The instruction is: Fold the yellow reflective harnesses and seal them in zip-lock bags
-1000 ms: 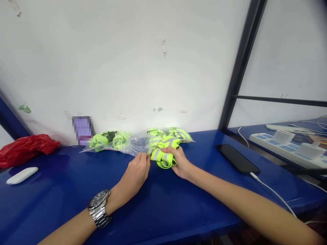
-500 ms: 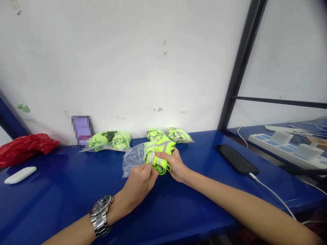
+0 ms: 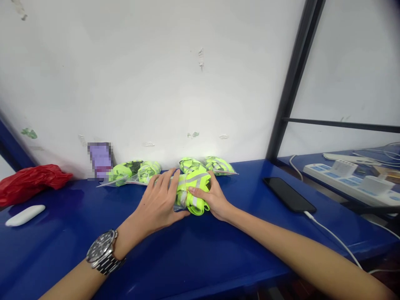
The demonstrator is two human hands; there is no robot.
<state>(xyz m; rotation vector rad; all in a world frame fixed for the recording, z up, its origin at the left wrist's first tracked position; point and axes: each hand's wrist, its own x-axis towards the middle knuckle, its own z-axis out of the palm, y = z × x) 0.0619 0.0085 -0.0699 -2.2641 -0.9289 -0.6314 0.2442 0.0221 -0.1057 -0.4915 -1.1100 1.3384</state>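
Observation:
A folded neon-yellow bundle with grey reflective stripes is at the centre, above the blue table. My right hand grips its right side, thumb across the front. My left hand, below a metal watch, is against the bundle's left side with its fingers apart, thumb low and fingertips up. It covers most of the clear plastic bag; a bit of plastic shows between the palm and the bundle. Behind, along the wall, lie clear bags of similar yellow material.
On the blue table, a red plastic bag and a white oblong object are at left. A pixelated phone leans on the wall. At right lie a cabled black phone and a power strip beyond a dark metal post.
My left hand has opened from a closed grip at the bundle's lower edge and moved up and left over the plastic bag. My right hand keeps its hold.

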